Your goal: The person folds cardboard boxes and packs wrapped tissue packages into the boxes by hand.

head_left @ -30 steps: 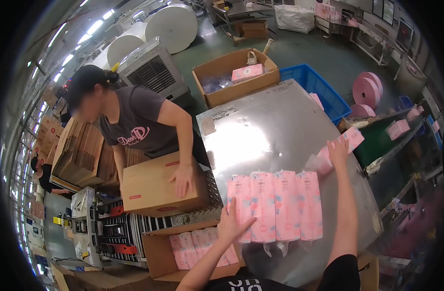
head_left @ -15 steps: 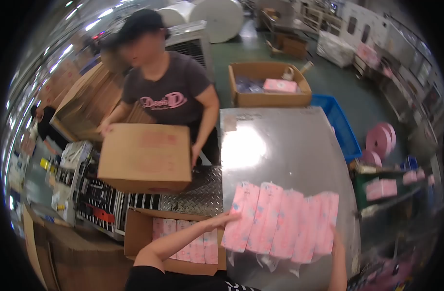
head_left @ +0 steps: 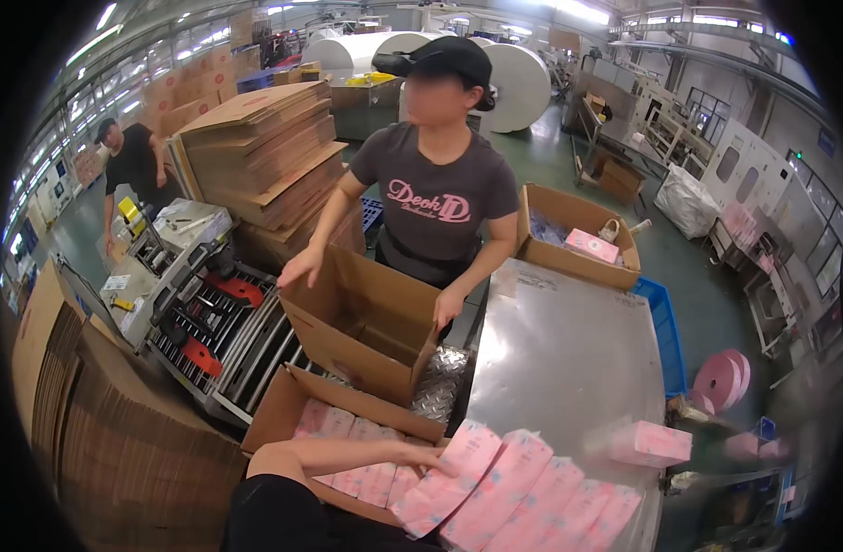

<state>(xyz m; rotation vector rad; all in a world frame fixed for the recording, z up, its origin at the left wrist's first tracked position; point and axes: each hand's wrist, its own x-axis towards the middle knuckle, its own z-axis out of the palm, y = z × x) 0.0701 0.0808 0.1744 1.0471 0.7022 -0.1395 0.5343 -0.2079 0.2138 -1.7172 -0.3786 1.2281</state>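
Note:
My left hand (head_left: 428, 457) grips the left end of a row of pink tissue packs (head_left: 509, 478), its fingers against the outermost pack. Several packs stand side by side in the row, tilted, at the left front edge of the metal table (head_left: 569, 368). The row's left end overlaps the rim of an open carton (head_left: 348, 391) that has more pink packs inside. My right hand is out of sight; the lower right end of the row runs toward the bottom of the view.
Across from me a co-worker (head_left: 440, 184) holds an open brown box (head_left: 357, 345) behind the carton. A roller conveyor (head_left: 247, 336) lies left, beside stacked flat cardboard (head_left: 155, 451). A single pink pack (head_left: 656, 443) sits at the table's right edge, near a blue crate (head_left: 663, 331).
The row of packs has shifted toward the carton with my left hand, and my right hand has left view. The co-worker's box has turned open side up. My view has swung.

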